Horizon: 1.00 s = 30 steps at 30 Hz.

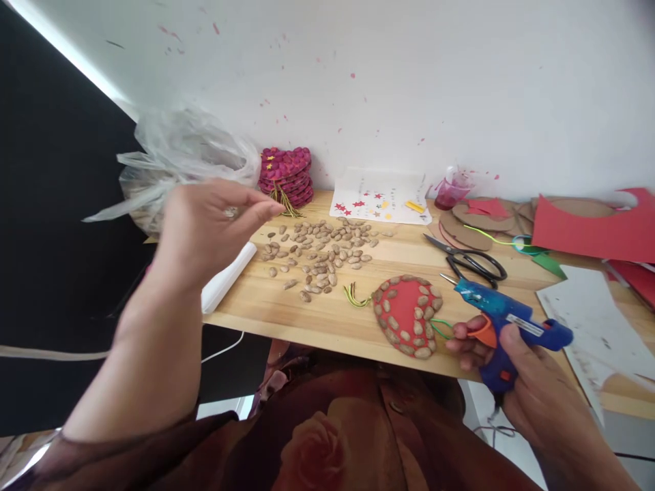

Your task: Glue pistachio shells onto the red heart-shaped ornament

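Observation:
My right hand (pixel 529 372) grips a blue hot glue gun (pixel 512 320) with an orange trigger; its metal nozzle points to the upper left. Close to the nozzle lies a red heart-shaped piece (pixel 406 307), with tan bean-like seeds around its border and in part of its middle. A yellow-green tassel (pixel 354 295) sticks out at its left, a green loop at its right. My left hand (pixel 209 225) is raised over the table's left side, thumb and forefinger pinched together; anything between the tips is too small to make out. Below and right of it are loose seeds (pixel 327 256).
Black-handled scissors (pixel 475 262) lie behind the glue gun. A plastic bag (pixel 194 146), stacked purple seed-covered pieces (pixel 286 174), a paper sheet with stars (pixel 381 198) and a cup (pixel 451 191) stand along the wall. Red card (pixel 593 228) is at right.

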Tool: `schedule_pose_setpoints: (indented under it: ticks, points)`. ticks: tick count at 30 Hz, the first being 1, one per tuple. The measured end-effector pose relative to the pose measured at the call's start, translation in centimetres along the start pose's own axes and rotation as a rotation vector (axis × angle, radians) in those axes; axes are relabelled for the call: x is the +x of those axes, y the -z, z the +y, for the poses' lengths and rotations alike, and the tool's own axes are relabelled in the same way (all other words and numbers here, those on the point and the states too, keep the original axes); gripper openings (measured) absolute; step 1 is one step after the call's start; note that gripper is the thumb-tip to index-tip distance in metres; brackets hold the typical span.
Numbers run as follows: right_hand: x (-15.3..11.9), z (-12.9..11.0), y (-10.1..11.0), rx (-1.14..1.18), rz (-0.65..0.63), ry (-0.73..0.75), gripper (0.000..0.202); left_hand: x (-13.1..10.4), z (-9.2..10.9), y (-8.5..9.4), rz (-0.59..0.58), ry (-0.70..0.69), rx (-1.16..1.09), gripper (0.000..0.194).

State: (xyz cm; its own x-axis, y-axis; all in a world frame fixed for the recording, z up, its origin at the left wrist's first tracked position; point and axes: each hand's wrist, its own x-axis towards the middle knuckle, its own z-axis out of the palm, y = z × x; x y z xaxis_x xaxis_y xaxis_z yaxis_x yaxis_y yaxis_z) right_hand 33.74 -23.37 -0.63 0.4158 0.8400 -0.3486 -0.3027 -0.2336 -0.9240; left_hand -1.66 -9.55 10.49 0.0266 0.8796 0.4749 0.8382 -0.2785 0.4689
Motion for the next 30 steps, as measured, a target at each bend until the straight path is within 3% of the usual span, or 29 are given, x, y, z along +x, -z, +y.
schedule_pose_setpoints:
  ticks: [4,7,11,21,30]
  points:
    - [0.6,-0.1,0.5,-0.036,-0.025,0.025,0.041,2.3,-4.5,-4.1,-0.282,-0.030,0.381,0.023]
    - [1.0,0.0,0.9,-0.064,-0.046,0.020,0.041,3.1,-6.7,-6.3,-0.337,0.023,0.548,0.028]
    - [0.9,-0.2,0.6,-0.081,0.014,0.052,0.044,3.6,-7.7,-7.8,-0.402,0.071,0.639,0.026]
    - [1.9,0.2,0.8,-0.039,-0.008,-0.012,0.046,4.2,-8.4,-8.8,-0.512,0.134,0.658,0.031]
    - [1.8,-0.6,-0.5,-0.019,0.067,0.014,0.045,3.8,-8.0,-8.4,-0.458,0.132,0.588,0.025]
